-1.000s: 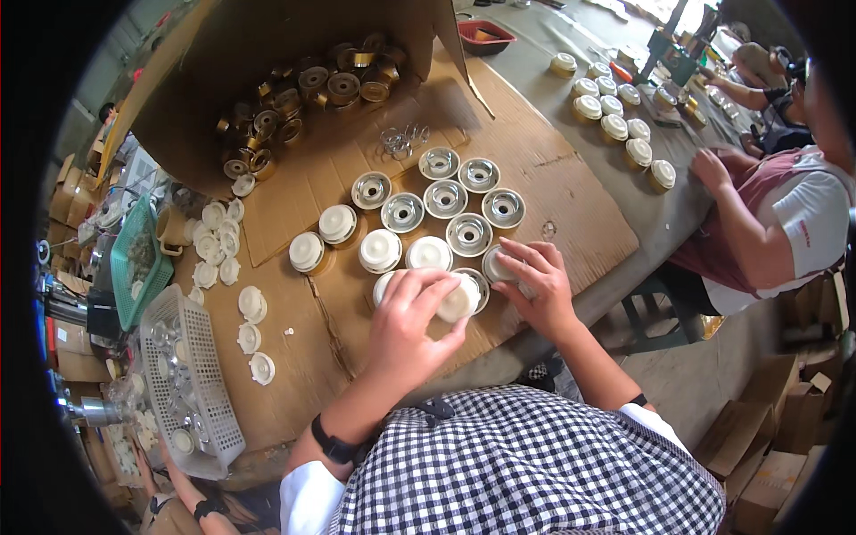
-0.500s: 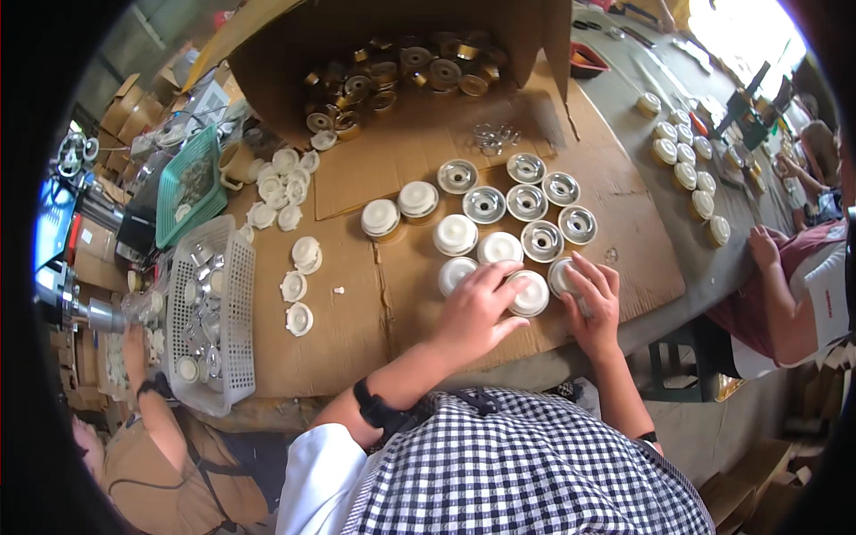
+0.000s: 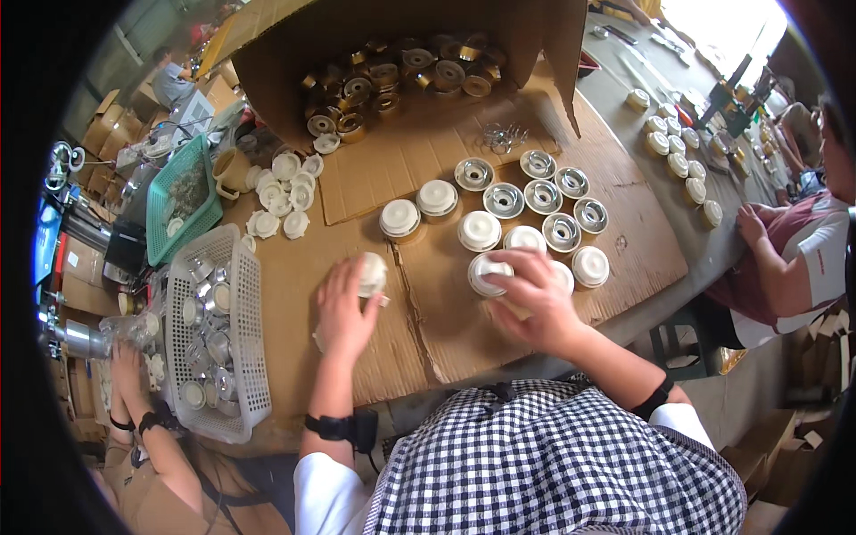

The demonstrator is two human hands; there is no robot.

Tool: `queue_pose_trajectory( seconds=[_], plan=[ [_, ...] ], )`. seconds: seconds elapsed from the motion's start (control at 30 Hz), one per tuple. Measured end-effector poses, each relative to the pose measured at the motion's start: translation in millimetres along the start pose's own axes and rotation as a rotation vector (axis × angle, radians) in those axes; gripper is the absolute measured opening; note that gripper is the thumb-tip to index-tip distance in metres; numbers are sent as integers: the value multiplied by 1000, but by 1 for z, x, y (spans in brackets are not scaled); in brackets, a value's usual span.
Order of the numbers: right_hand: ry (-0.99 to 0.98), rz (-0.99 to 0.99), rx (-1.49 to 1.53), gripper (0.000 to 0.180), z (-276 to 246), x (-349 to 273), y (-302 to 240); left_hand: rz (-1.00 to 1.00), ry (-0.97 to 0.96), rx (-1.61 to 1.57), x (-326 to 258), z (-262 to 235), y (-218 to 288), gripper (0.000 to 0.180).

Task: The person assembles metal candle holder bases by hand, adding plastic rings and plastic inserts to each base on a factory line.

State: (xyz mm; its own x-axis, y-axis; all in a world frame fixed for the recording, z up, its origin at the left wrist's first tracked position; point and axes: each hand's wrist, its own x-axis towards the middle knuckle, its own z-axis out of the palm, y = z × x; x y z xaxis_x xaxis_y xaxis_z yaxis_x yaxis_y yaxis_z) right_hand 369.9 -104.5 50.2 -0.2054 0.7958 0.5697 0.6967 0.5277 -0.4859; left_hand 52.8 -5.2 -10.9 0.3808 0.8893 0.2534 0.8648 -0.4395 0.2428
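My left hand (image 3: 346,308) is at the left of the cardboard sheet, its fingers closed round a white plastic cap (image 3: 372,275). A small white piece (image 3: 384,301) shows by its fingertips; I cannot tell if it is part of the cap. Smeared by motion, my right hand (image 3: 535,303) is over the front row of metal cups with white caps, its fingers at a capped cup (image 3: 489,274). Under that hand another capped cup is partly hidden. Right of it sits a capped cup (image 3: 590,267). Behind stand several open metal cups (image 3: 504,201).
An opened carton (image 3: 526,98) with loose metal cups is at the back. White caps (image 3: 285,192) lie heaped at left, near a teal basket (image 3: 210,214) and a grey perforated basket (image 3: 260,348) of metal parts. People work on both sides; more capped cups (image 3: 678,166) stand far right.
My left hand has left the capped cups and moved left to the white caps, closing on one. My right hand has shifted left across the front capped cups. The view has shifted slightly.
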Motion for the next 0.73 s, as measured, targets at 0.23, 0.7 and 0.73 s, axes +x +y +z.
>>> queue_pose_trajectory(
  seconds=[0.23,0.7,0.73],
  plan=[
    [-234,-3,-26,50,81,29,-13,102,-45,-356,-22,-6,49,92],
    [-172,106,115,67,25,35,-29,-20,-89,-1185,-33,-24,64,96],
    [-47,127,121,68,8,35,-21,-27,-96,-1347,-30,-27,68,94]
  ],
)
